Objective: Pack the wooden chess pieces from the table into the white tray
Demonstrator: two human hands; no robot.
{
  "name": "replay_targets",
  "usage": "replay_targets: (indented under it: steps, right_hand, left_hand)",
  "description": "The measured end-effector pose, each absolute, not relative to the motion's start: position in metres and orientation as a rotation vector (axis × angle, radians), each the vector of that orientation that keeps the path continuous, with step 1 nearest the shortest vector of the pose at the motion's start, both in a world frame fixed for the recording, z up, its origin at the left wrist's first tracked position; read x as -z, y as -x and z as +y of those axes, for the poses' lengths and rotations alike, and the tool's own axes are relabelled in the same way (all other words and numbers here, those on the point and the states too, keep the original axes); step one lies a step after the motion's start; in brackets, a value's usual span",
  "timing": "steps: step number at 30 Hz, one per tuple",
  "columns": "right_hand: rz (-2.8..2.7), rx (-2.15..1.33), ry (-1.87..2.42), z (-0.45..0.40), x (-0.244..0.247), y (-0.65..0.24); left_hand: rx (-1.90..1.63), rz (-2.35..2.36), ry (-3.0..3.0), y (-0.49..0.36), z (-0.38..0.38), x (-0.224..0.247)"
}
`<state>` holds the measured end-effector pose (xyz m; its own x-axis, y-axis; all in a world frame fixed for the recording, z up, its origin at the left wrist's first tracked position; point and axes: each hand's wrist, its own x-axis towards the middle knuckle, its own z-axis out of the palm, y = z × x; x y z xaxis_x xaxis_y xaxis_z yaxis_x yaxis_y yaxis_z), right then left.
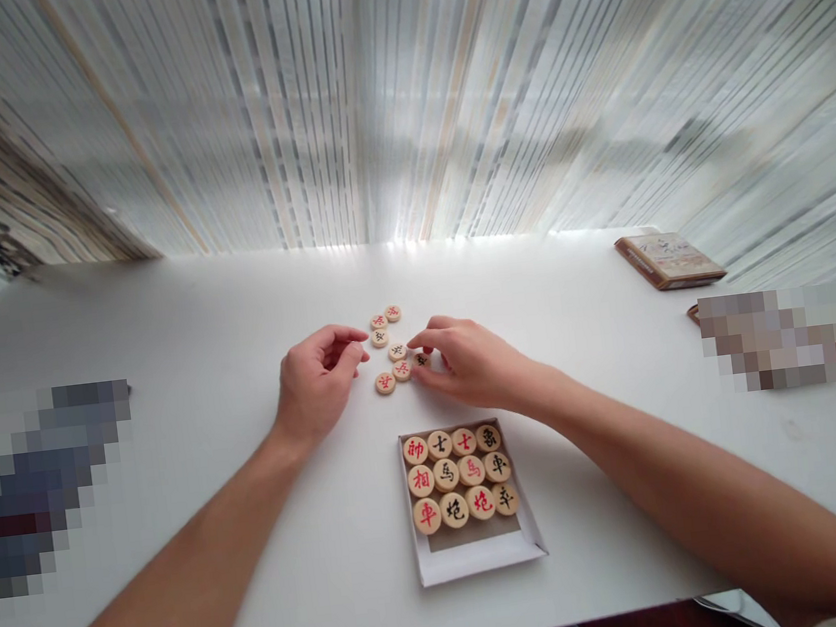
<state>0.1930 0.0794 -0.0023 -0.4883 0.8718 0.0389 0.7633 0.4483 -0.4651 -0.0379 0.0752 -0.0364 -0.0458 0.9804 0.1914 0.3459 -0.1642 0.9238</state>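
Several round wooden xiangqi pieces with red or black characters lie loosely grouped on the white table. My left hand is just left of the group, its thumb and index finger slightly apart with nothing between them. From the right, my right hand has its thumb and fingers around a black-marked xiangqi piece, partly hidden by them. Its index fingertip is close beside another black-marked piece. Nearer to me, a shallow open box contains rows of red and black pieces, face up; its near strip shows bare bottom.
The white table runs back to a striped curtain. A flat printed box lies at the far right. Blurred-out objects lie at the left edge and at the right.
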Motion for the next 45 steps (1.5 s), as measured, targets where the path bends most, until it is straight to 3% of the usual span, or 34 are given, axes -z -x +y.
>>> replay_targets:
  steps: [16,32,45]
  right_hand:
    - [-2.247,-0.484,1.597,0.090,0.008,-0.157]
    - [-2.523,-0.542,1.382,0.076,-0.008,-0.193]
    - [-1.876,-0.730,0.997,0.012,0.000,-0.207]
  left_hand:
    - [-1.205,1.430,-1.643,0.036,0.076,0.040]
    - [-1.219,1.406,-1.623,0.033,0.072,0.039]
    - [-0.956,0.941,-1.369,0.002,0.020,0.005]
